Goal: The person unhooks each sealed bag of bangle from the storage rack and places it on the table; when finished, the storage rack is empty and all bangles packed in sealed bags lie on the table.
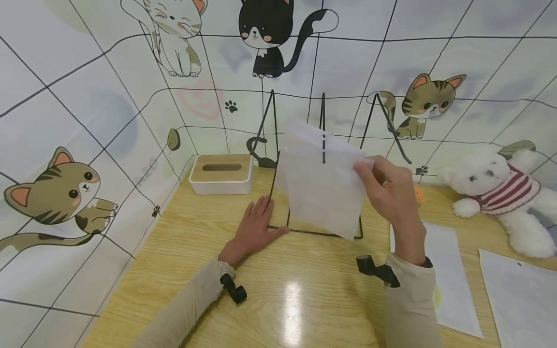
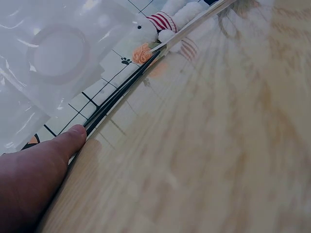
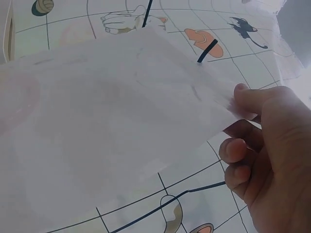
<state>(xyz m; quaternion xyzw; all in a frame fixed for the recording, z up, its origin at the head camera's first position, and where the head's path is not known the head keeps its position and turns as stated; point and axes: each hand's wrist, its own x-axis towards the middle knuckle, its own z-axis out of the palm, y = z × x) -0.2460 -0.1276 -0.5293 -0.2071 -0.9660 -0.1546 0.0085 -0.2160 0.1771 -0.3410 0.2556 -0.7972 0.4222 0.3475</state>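
Note:
My right hand (image 1: 389, 191) pinches the upper right corner of a translucent white plastic sleeve (image 1: 324, 188) between thumb and index finger, the other fingers curled beneath. The sleeve hangs at the middle divider of a black wire rack (image 1: 313, 232), which has three pointed uprights. In the left wrist view the sleeve (image 2: 92, 29) looks glossy, with a faint ring on it. My left hand (image 1: 252, 229) lies on the table with fingers extended, at the rack's left front corner. Its thumb touches the rack's low bar (image 2: 116, 99). The sleeve hides part of the rack.
A white tissue box (image 1: 222, 187) with a wooden lid stands back left. To the right lie two white sheets, a nearer paper (image 1: 522, 299) and another paper (image 1: 452, 275). A white plush bear (image 1: 496, 181) leans against the cat-patterned wall covering. Something orange (image 1: 419, 194) sits behind my right wrist.

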